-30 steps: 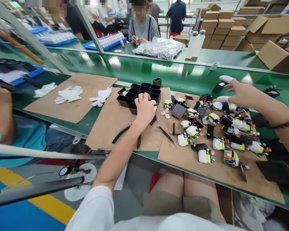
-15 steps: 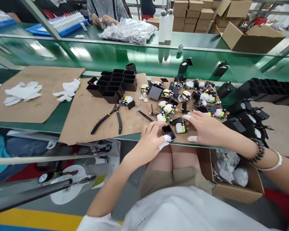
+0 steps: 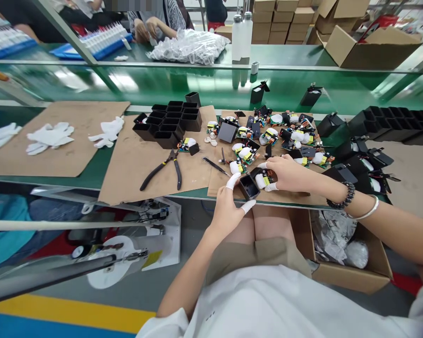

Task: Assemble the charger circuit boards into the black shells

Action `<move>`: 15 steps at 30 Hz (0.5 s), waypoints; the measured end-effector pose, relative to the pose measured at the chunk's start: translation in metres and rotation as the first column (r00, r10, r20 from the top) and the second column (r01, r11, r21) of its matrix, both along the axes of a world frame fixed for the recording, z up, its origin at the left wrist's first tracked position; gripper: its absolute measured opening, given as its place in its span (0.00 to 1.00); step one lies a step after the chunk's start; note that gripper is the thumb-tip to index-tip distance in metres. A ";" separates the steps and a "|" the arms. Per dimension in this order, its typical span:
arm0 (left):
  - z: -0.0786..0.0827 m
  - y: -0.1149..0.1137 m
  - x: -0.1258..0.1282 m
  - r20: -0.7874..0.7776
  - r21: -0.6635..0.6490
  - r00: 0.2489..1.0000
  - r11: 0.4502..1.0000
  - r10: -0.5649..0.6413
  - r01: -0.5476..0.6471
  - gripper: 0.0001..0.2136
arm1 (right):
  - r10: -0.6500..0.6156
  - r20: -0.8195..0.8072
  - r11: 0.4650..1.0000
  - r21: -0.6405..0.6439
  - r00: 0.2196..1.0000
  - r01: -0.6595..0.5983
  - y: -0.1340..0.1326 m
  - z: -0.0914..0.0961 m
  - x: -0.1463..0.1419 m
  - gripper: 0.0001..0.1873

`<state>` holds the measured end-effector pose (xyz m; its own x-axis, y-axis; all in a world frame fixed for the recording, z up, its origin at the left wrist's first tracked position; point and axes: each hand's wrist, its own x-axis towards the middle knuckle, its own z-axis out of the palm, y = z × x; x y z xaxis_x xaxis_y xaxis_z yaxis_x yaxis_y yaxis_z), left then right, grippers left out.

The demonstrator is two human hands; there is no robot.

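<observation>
My left hand [image 3: 229,203] grips a small black plastic case [image 3: 249,188] at the table's front edge, with its white-capped index finger and thumb on either side. The case's open end faces up toward me. Just right of it, my right hand [image 3: 285,172] has its white-capped fingers and thumb closed around a circuit board [image 3: 262,180] with white and yellow parts. The board lies close beside the case; part of it is hidden by the fingers. Beyond both hands spreads a cluster of similar circuit boards [image 3: 245,153]. A thin black tool [image 3: 215,165] lies left of them.
Cutting pliers [image 3: 165,169] lie on the cardboard left of my hands, before a block of black cases [image 3: 169,123]. More cases [image 3: 380,124] stand at right. White gloves [image 3: 51,137] lie far left. An open carton [image 3: 352,277] sits below the table; a person works opposite.
My right hand has moved left and closed on the circuit board. My left hand has shifted its grip on the case, its index finger now at the far side. The whole view has shifted slightly.
</observation>
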<state>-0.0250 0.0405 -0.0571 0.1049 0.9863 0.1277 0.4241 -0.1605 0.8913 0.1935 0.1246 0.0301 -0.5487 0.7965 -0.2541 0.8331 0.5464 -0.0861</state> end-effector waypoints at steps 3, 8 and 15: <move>0.000 0.000 0.001 -0.040 0.018 0.999 1.000 0.016 -0.015 0.39 | -0.083 -0.014 0.996 0.031 0.996 0.084 -0.006 -0.004 -0.003 0.16; 0.001 -0.001 -0.002 -0.093 0.058 0.996 0.998 0.006 -0.001 0.37 | -0.227 -0.032 0.962 0.151 0.973 0.229 -0.024 -0.011 -0.005 0.16; 0.000 0.003 0.000 0.005 0.099 0.999 0.994 0.039 -0.040 0.33 | -0.145 0.024 0.988 0.050 0.989 0.144 -0.015 0.002 -0.009 0.18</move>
<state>-0.0245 0.0433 -0.0572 0.0656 0.9720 0.2258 0.4289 -0.2318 0.8731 0.1845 0.1091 0.0321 -0.4205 0.8786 -0.2266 0.9052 0.4232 -0.0387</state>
